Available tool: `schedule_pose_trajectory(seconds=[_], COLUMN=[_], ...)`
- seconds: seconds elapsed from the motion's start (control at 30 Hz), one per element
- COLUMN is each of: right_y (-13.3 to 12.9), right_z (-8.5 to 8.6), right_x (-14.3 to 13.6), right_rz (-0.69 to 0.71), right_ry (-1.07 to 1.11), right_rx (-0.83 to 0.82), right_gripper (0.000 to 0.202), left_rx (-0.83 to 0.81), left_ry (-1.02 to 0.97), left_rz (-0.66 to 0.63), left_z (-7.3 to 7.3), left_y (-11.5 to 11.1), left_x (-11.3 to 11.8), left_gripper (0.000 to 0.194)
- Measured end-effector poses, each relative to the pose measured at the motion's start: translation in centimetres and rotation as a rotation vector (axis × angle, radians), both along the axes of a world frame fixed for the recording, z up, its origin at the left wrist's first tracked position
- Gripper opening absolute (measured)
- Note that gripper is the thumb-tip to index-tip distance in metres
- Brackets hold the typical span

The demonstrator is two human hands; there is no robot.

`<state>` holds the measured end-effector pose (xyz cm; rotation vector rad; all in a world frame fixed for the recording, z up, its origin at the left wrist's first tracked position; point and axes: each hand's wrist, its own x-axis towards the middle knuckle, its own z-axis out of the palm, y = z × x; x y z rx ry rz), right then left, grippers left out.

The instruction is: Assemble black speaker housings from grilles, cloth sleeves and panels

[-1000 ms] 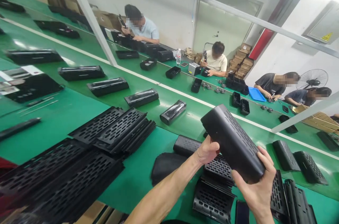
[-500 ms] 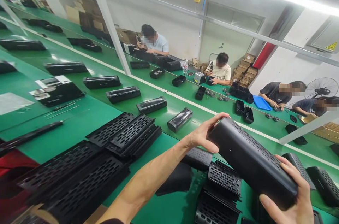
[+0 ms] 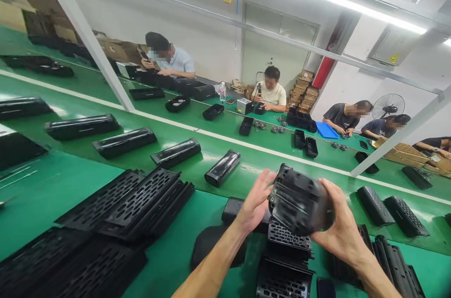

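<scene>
A black plastic housing (image 3: 298, 199) is held up over the bench, blurred by motion, its ribbed inner side or end turned toward me. My right hand (image 3: 338, 218) grips its right end, thumb below and fingers behind. At its left edge is my left hand (image 3: 259, 199), fingers spread and apart; whether the fingertips touch the housing is unclear. Beneath the hands lie black perforated grilles (image 3: 289, 237). To the left rests a stack of similar slotted black panels (image 3: 141, 199) on the green bench.
Black housings (image 3: 222, 168) stand in a row on the green conveyor (image 3: 190, 171). More lie right (image 3: 375, 205). Across the line, several people sit working near a blue tray (image 3: 327, 130). A white slanted post (image 3: 84, 35) rises left, another (image 3: 394, 133) right.
The view has swung right. The housing has been turned from its smooth outer side to its ribbed side and shifted left. My left fingers have come off its top and spread.
</scene>
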<state>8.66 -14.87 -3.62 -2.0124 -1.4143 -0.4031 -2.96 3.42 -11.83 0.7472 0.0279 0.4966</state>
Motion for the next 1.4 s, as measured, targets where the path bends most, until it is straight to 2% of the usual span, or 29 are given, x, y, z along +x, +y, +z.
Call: schedule_pose_trajectory(seconds=[0.07, 0.1, 0.17, 0.23, 0.3, 0.4, 0.47, 0.53, 0.67, 0.77, 0.9, 0.97, 1.1, 1.2, 1.27, 1.4], right_y=[0.4, 0.6, 0.9, 0.5, -0.8, -3.3, -4.2, -4.4, -3.8, -3.7, -3.7, -4.0, -4.6, -4.8, -4.7, -4.4], right_z=[0.6, 0.7, 0.7, 0.3, -0.5, -1.9, -2.8, -3.3, -3.8, -4.8, -6.9, -7.8, -9.6, -10.6, -10.8, -10.8], right_x=[0.4, 0.5, 0.7, 1.0, 1.7, 2.9, 3.2, 2.8, 1.4, 1.2, 1.8, 2.0, 1.6, 1.7, 2.2, 3.9], right_rz=[0.012, -0.001, -0.015, 0.017, 0.028, -0.006, 0.009, 0.018, -0.014, -0.045, -0.131, -0.158, -0.11, -0.157, -0.143, -0.114], right_ry=[-0.143, -0.202, -0.244, -0.198, -0.081, 0.247, 0.486, 0.622, 0.672, 0.767, 0.947, 1.007, 1.009, 1.01, 1.057, 1.09], right_rx=[-0.171, -0.253, -0.355, -0.369, -0.311, -0.203, -0.143, -0.07, 0.077, 0.086, 0.082, 0.047, -0.023, 0.014, -0.008, -0.047], right_gripper=[0.1, 0.098, 0.094, 0.095, 0.101, 0.103, 0.097, 0.09, 0.079, 0.077, 0.078, 0.08, 0.087, 0.077, 0.077, 0.097], left_rx=[0.236, 0.362, 0.553, 0.625, 0.604, 0.535, 0.518, 0.521, 0.544, 0.565, 0.592, 0.619, 0.574, 0.492, 0.463, 0.485], left_ry=[0.045, 0.081, 0.155, 0.2, 0.22, 0.217, 0.197, 0.185, 0.191, 0.256, 0.336, 0.375, 0.425, 0.469, 0.517, 0.545], left_rz=[0.11, 0.131, 0.161, 0.212, 0.217, 0.16, 0.142, 0.157, 0.2, 0.193, -0.006, -0.067, 0.009, 0.032, 0.023, -0.016], left_z=[0.8, 1.2, 1.5, 1.2, 0.4, -0.4, -0.5, -0.3, -0.3, -1.0, -2.0, -2.5, -3.9, -4.8, -5.0, -4.4], left_y=[0.8, 0.9, 1.0, 0.9, 1.2, 2.1, 2.7, 2.9, 2.8, 2.9, 4.0, 4.3, 3.9, 3.2, 3.1, 4.0], left_x=[-1.2, -1.6, -1.9, -2.0, -2.3, -3.1, -3.5, -3.7, -3.3, -3.0, -3.0, -3.2, -3.0, -2.0, -1.2, 0.4], left_gripper=[0.115, 0.116, 0.102, 0.085, 0.083, 0.086, 0.086, 0.083, 0.079, 0.079, 0.098, 0.101, 0.089, 0.083, 0.079, 0.079])
